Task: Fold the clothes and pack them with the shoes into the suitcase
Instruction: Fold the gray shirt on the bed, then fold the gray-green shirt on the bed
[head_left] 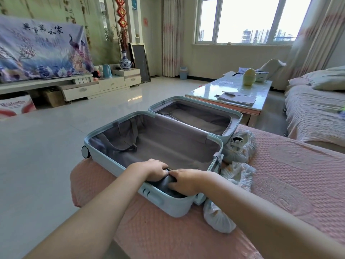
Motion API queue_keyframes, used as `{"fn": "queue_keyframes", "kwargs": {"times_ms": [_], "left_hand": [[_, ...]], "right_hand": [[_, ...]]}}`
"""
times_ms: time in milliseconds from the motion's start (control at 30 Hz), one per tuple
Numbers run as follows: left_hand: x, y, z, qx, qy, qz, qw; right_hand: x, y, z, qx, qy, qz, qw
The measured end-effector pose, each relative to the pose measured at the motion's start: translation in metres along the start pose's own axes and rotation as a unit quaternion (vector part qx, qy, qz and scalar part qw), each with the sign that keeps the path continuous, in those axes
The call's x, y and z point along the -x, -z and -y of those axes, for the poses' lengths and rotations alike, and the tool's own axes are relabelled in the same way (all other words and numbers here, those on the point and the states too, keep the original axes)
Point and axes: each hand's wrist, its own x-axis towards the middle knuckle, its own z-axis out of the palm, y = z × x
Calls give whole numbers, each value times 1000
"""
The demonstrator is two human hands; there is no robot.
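Observation:
A pale blue suitcase (104,156) lies open on a pink-covered sofa, its grey lining bare. In its near corner sits a dark folded garment (164,185). My left hand (153,170) and my right hand (183,181) both rest on top of it, fingers curled over the cloth and pressing it down. Right of the case lie shoes wrapped in white bags: one (238,144) by the hinge, another (239,174) near my right wrist, and a third white bundle (217,217) at the case's near corner.
The pink sofa cover (289,180) stretches to the right. A glass coffee table (242,90) with papers and a yellow jar stands behind the lid. Tiled floor (46,143) opens to the left, toward a low TV cabinet (84,86).

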Motion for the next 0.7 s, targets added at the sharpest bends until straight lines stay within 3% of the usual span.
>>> {"fn": "queue_keyframes", "kwargs": {"times_ms": [167, 333, 467, 700], "left_hand": [[15, 12, -36, 37, -49, -193, 979], [22, 36, -119, 110, -153, -294, 937], [23, 45, -225, 187, -231, -286, 911], [13, 22, -450, 167, -325, -215, 906]], "right_hand": [[29, 19, -28, -55, -4, -217, 975], [100, 44, -89, -101, -59, -301, 946], [177, 45, -162, -92, -139, -308, 937], [343, 19, -319, -108, -330, -281, 895]]}}
